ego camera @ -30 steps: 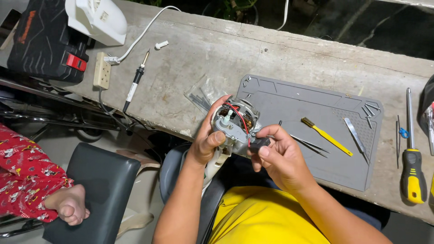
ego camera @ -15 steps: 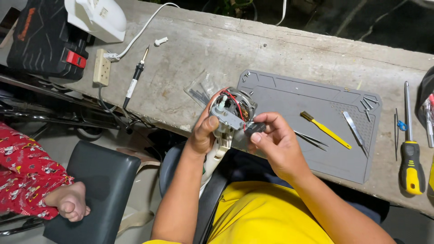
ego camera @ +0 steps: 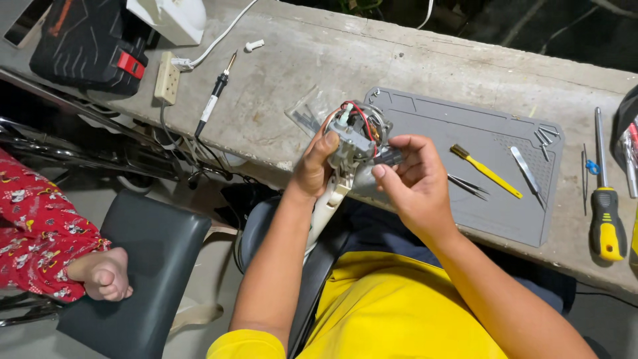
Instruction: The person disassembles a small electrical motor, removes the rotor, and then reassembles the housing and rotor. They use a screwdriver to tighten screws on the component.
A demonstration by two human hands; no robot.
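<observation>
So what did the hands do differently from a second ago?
Not much. The left hand keeps its grip on the small motor part with red wires. The right hand has shifted slightly, its fingers now pinching the dark piece on the part's side. The part sits a little higher over the edge of the grey mat. The yellow brush, the soldering iron and the screwdriver stayed put.

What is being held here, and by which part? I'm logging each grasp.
The left hand grips a small wired motor assembly by its lower body; the right hand pinches a dark part at its side.
</observation>
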